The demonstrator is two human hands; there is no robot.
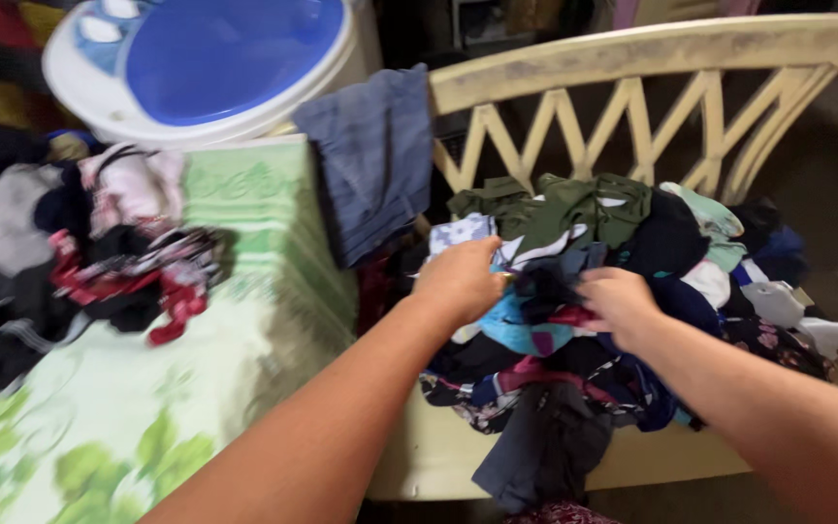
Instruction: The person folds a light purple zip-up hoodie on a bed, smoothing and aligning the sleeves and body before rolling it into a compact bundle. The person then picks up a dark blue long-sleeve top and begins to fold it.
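A heap of mixed clothes (pixel 623 243) fills the seat of a cream plastic bench (pixel 652 58). My left hand (pixel 463 281) reaches into the left side of the heap, fingers curled onto a dark garment (pixel 545 286) lying over a light blue one (pixel 516 330). My right hand (pixel 618 303) is on the same dark garment from the right, its fingers buried in the cloth. Green, black, white and patterned pieces lie around both hands. A dark grey piece (pixel 540 446) hangs over the bench's front edge.
A grey-blue cloth (pixel 375 160) hangs over the bench's left end. To the left is a surface with a green leaf-print cover (pixel 147 408), holding a pile of dark, red and pink clothes (pixel 99 252). A white tub with a blue lid (pixel 215 58) stands behind.
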